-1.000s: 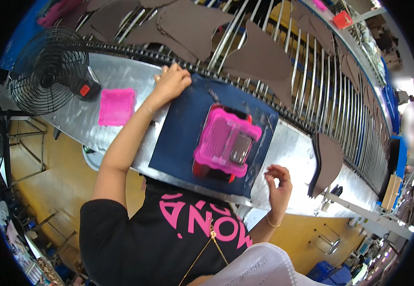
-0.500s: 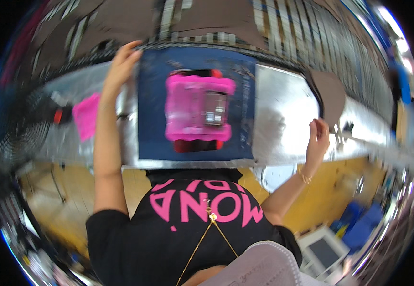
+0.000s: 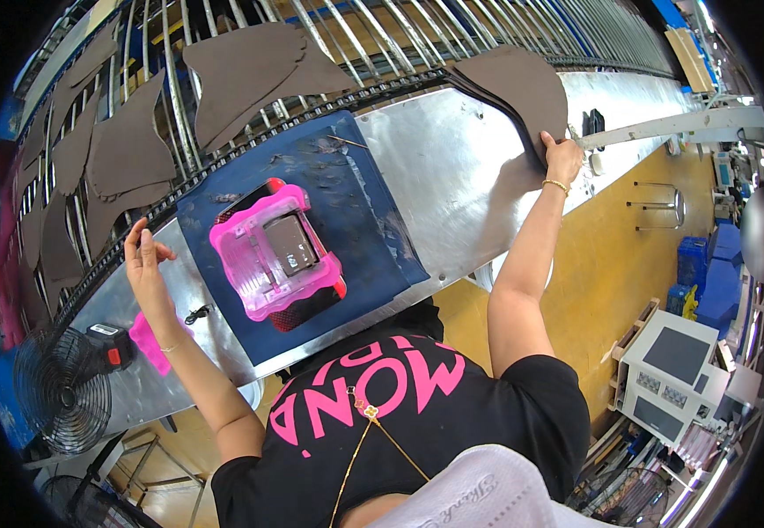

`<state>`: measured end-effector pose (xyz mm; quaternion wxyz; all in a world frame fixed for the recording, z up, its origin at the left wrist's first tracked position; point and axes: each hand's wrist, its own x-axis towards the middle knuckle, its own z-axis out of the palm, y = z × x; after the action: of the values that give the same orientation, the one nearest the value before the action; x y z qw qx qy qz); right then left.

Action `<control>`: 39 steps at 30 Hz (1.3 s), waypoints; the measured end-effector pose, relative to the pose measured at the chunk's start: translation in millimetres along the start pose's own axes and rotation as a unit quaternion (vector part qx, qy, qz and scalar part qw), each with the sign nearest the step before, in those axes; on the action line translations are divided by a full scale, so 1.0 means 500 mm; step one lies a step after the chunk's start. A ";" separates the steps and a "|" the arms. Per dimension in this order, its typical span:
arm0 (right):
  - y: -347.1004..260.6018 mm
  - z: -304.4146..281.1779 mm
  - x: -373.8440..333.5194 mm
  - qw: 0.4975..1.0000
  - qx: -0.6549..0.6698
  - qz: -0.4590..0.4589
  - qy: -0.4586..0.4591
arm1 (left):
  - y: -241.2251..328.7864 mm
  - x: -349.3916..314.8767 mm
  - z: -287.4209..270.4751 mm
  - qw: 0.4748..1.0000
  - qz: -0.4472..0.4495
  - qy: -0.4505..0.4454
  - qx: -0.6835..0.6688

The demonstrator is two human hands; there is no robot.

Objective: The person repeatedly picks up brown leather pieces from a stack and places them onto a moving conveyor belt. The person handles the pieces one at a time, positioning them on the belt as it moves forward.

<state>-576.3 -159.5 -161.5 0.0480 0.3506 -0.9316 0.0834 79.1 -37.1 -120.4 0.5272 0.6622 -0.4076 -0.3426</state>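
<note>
My right hand (image 3: 562, 161) is at the near corner of a stack of brown cut sheets (image 3: 523, 92), its fingers closed on the edge. These thin, curved pieces lie at the far right of the metal table, partly over the roller conveyor's edge. My left hand (image 3: 146, 255) is raised near the conveyor's chain edge, fingers apart and holding nothing. Between my hands lies a dark blue mat (image 3: 373, 255) with worn marks. On it stands a pink wavy-edged plastic tray (image 3: 246, 264), holding a dark box-like device (image 3: 290, 245). A black and red object (image 3: 312, 308) shows beneath the tray.
More brown pieces (image 3: 254, 75) lie on the roller conveyor (image 3: 382, 44) beyond the table. At left are a black fan (image 3: 63, 392), a black and red block (image 3: 109, 348) and a pink sheet (image 3: 149, 343). A pale metal arm (image 3: 664, 128) crosses the table's right end.
My view has turned, so the table now slants. My right hand has come onto the brown stack's corner. My left hand has left the mat's far left corner and is now above the table's left part.
</note>
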 end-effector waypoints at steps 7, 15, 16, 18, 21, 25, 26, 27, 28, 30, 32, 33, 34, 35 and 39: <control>0.072 0.084 0.093 0.995 -0.056 -0.080 0.016 | 0.024 -0.008 0.022 0.998 0.041 -0.046 0.007; 0.033 -0.003 0.084 0.996 0.054 -0.045 -0.053 | 0.050 -0.038 0.002 0.998 0.055 -0.037 0.020; 0.058 -0.003 0.089 0.984 0.012 -0.179 0.014 | 0.053 -0.038 0.001 0.998 0.052 -0.037 0.016; -0.037 -0.095 -0.002 0.967 0.221 -0.088 -0.090 | 0.059 -0.047 -0.012 0.998 0.056 -0.026 0.004; -0.110 -0.233 -0.100 0.962 0.221 -0.163 0.008 | 0.099 -0.037 0.003 0.996 0.081 -0.033 -0.001; -0.185 -0.350 -0.198 0.834 0.479 -0.271 -0.051 | 0.146 -0.018 0.061 0.975 0.214 -0.030 0.041; -0.210 -0.374 -0.243 0.794 0.530 -0.288 -0.080 | 0.163 -0.014 0.083 0.961 0.267 -0.025 0.062; -0.235 -0.387 -0.286 0.748 0.579 -0.305 -0.113 | 0.179 -0.013 0.107 0.960 0.278 -0.004 0.030; -0.253 -0.396 -0.326 0.718 0.600 -0.322 -0.144 | 0.197 -0.011 0.135 0.957 0.289 0.013 -0.004; -0.283 -0.387 -0.384 0.650 0.634 -0.365 -0.207 | 0.226 -0.012 0.127 0.967 0.249 -0.020 -0.052; -0.311 -0.360 -0.425 0.641 0.597 -0.451 -0.171 | 0.262 -0.021 0.076 0.979 0.144 -0.116 -0.081; -0.319 -0.346 -0.431 0.645 0.563 -0.498 -0.134 | 0.278 -0.033 0.041 0.985 0.076 -0.140 -0.063; -0.326 -0.349 -0.462 0.637 0.559 -0.506 -0.161 | 0.286 -0.043 0.017 0.982 0.104 -0.125 -0.100; -0.332 -0.353 -0.493 0.630 0.552 -0.513 -0.188 | 0.285 -0.050 -0.016 0.987 0.132 -0.079 -0.053; -0.363 -0.342 -0.566 0.573 0.536 -0.551 -0.284 | 0.294 -0.108 -0.141 0.984 0.164 0.032 0.062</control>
<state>-238.8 -79.1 -13.5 -0.3794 0.7638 -0.3093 0.4208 91.8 24.5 39.4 0.5471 0.6283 -0.5140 -0.2043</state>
